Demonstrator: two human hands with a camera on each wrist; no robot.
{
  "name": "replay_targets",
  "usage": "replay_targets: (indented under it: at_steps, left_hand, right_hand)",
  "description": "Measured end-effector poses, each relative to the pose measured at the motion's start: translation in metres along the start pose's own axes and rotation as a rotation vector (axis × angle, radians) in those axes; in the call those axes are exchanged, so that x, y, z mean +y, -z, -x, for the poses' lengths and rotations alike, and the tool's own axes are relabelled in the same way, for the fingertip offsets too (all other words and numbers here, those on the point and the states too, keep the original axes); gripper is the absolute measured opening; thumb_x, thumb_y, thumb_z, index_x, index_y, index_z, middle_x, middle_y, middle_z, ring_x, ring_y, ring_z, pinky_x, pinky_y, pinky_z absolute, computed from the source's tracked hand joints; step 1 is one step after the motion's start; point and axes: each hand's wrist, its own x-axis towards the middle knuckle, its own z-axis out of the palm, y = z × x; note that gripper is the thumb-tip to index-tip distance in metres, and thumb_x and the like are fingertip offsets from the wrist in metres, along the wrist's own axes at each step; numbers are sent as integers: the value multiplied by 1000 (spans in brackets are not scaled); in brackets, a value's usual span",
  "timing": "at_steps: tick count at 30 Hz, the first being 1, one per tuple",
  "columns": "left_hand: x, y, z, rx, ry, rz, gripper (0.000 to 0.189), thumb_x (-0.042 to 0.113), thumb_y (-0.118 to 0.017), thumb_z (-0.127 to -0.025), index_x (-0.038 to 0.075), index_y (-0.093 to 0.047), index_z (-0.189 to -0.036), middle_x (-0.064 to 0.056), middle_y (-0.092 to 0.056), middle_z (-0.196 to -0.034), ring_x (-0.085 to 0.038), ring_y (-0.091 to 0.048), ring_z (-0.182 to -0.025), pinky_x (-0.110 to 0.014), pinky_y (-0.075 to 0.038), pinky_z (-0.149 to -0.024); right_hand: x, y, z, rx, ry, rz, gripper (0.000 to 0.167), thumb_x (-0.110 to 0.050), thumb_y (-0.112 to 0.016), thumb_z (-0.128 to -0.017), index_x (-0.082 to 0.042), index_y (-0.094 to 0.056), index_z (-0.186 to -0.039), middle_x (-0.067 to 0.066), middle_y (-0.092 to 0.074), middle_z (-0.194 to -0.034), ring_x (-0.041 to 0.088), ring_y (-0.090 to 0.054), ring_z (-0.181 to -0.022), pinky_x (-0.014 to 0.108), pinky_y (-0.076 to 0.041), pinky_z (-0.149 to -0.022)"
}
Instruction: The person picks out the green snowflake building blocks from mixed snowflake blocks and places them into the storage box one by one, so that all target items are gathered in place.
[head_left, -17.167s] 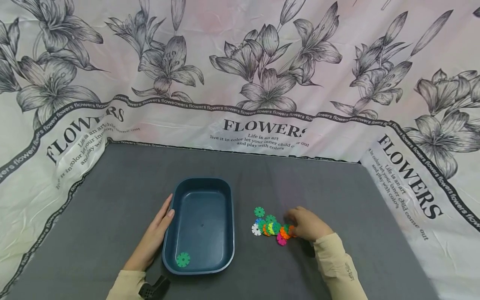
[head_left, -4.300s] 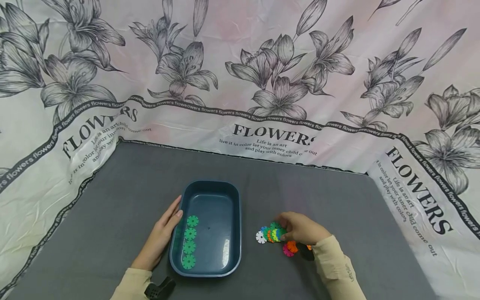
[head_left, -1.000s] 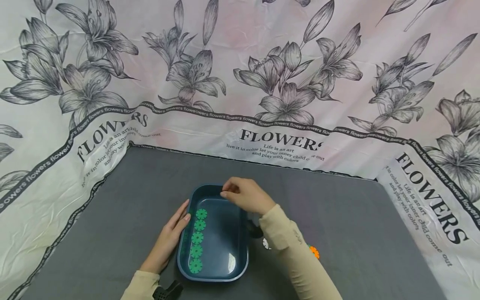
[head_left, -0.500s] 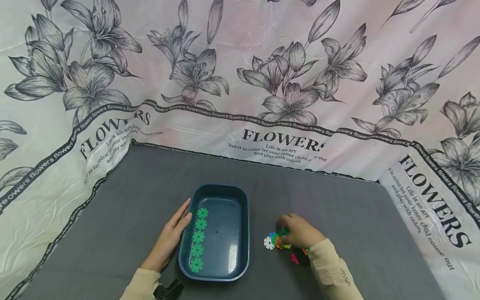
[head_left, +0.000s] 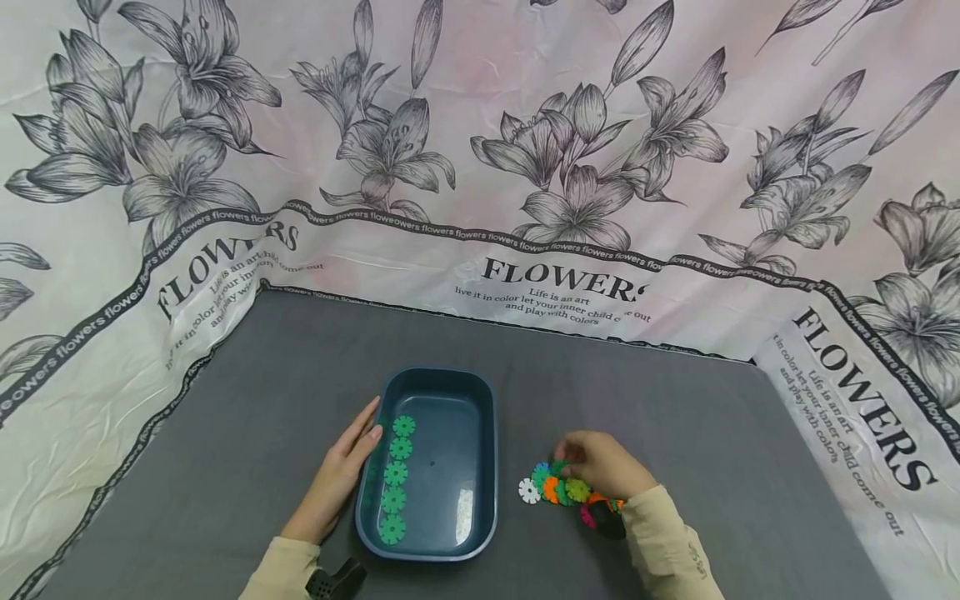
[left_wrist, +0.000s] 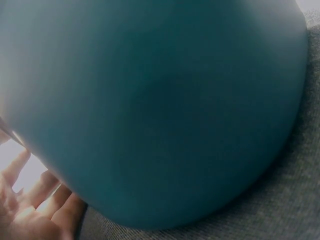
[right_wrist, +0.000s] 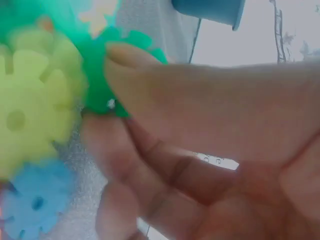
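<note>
My left hand (head_left: pixel 330 479) lies against the left side of a dark blue plastic tray (head_left: pixel 491 467), its fingers straight along the outer wall and the thumb at the rim. Inside, several green notched building discs (head_left: pixel 395 473) form a column along the left wall. To the right, my right hand (head_left: pixel 603 462) is over a small heap of such discs. Between thumb and forefinger it pinches a green disc (right_wrist: pixel 94 82). Around it are a white disc (head_left: pixel 528 491), an orange disc (head_left: pixel 551 489), a yellow disc (right_wrist: pixel 35 100) and a blue disc (right_wrist: pixel 40 200).
A pink disc (head_left: pixel 587 517) and more orange pieces lie partly hidden under the right wrist. The grey tabletop (head_left: pixel 697 433) ends at a white curtain (head_left: pixel 375 258) printed with flowers, which stands behind and at both sides.
The green column in the tray has grown from a single disc. Over the last second my right hand has moved from the tray back to the heap and taken hold of another green disc.
</note>
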Motion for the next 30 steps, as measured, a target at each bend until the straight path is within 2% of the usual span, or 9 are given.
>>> replay_targets:
  at_steps: [4, 8, 11, 14, 18, 20, 26, 30]
  left_hand:
    - [0, -1, -1, 3, -4, 0, 58, 48, -51, -96, 40, -28, -149, 5, -22, -158, -20, -20, -145, -53, -17, -116]
    - [0, -1, -2, 1, -11, -1, 59, 48, -51, -97, 39, -28, -149, 5, -22, -158, -20, -21, -145, -53, -18, -116]
    - [1, -1, -1, 3, -11, -5, 58, 46, -51, -97, 38, -27, -150, 5, -22, -157, -20, -21, -145, -53, -17, -116]
    - [1, -1, -1, 2, 5, -10, 57, 46, -50, -98, 38, -27, -150, 4, -22, -158, -22, -20, -145, -54, -17, -116]
    - [1, -1, -1, -3, 29, -11, 58, 48, -50, -97, 39, -27, -150, 4, -21, -158, -23, -19, -146, -54, -16, -116]
    - [1, -1, -1, -4, 28, -10, 58, 49, -50, -97, 39, -27, -149, 4, -21, -158, -23, -19, -146, -54, -15, -116]
    - [0, 1, 1, -14, -15, 7, 59, 49, -50, -96, 39, -27, -149, 6, -21, -158, -21, -19, -146, -53, -17, -116]
    - [0, 0, -1, -25, -22, 13, 58, 47, -49, -98, 38, -27, -150, 6, -21, -158, -20, -19, -146, -52, -17, -116]
  right_hand:
    - [-1, 6, 0, 38, -1, -35, 7, -2, -65, -89, -9, -66, -91, 1, -64, -82, 10, -57, -71, 24, -48, -61]
    - [-9, 10, -4, 78, 10, -65, 10, -5, -61, -92, -10, -67, -99, 2, -66, -92, 12, -61, -79, 25, -51, -66]
    - [-23, 12, -9, 83, 36, -123, 13, -6, -62, -92, -12, -67, -102, 2, -67, -98, 15, -63, -85, 26, -53, -70]
    - [-42, 10, -15, 56, 68, -185, 14, -5, -62, -92, -13, -68, -103, 1, -67, -98, 16, -64, -86, 28, -54, -70]
    - [-70, 4, -27, -10, 157, -214, 19, -2, -61, -92, -12, -68, -106, 0, -67, -98, 13, -63, -85, 27, -54, -73]
    - [-84, -1, -34, -56, 225, -189, 21, 0, -61, -91, -11, -69, -107, 0, -67, -99, 11, -62, -85, 24, -54, -74]
    - [-126, -29, -57, -270, 401, 57, 23, 6, -59, -89, -7, -71, -104, 1, -67, -100, 6, -60, -83, 17, -49, -73]
    - [-145, -48, -69, -382, 411, 154, 26, 9, -59, -87, -8, -72, -102, 0, -70, -98, 6, -62, -86, 15, -49, -76]
